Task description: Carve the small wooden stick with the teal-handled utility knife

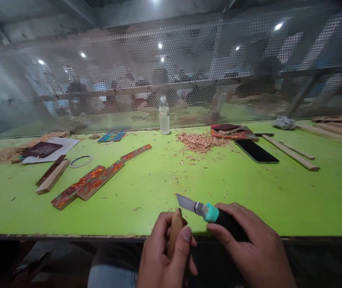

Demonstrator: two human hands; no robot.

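Observation:
My left hand (171, 250) is closed around a short wooden stick (175, 230), its tapered tip pointing up and away from me. In my right hand (249, 240) is a utility knife (211, 213) with a black handle and a teal collar. The knife's bare blade (186, 203) points left, just above and beyond the stick's tip; a small gap seems to separate them. Both hands are at the near edge of the green table (207, 180). My fingers hide the stick's lower end and part of the knife handle.
Painted wood strips (99, 176) lie left of centre, near a ring (81, 161) and sandpaper (43, 149). A water bottle (164, 116) stands before a perforated screen (129, 80). Wood shavings (199, 142), a phone (256, 151) and wooden sticks (291, 152) lie to the right. People sit behind the screen.

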